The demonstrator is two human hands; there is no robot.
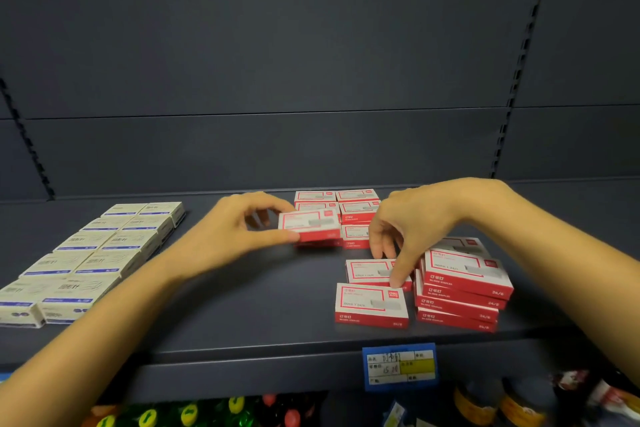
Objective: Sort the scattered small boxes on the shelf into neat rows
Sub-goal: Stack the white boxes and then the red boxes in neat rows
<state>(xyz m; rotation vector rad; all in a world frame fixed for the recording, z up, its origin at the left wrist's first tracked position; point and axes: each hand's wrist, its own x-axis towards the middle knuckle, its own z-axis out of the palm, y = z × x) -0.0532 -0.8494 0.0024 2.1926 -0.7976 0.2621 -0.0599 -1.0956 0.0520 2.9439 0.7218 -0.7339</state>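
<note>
Left grip (239,229) is pinched on a red staple box (310,225), held over the back rows (356,208). Right grip (415,222) is curled round a 2nd box (367,270) laid flat on the shelf (242,305), beside a messy stack (464,291).

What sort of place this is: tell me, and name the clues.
Most likely a stationery shop aisle: a dark metal shelf with slotted uprights, a blue price tag on its front edge, and many identical red-and-white boxes and cream boxes.
</note>
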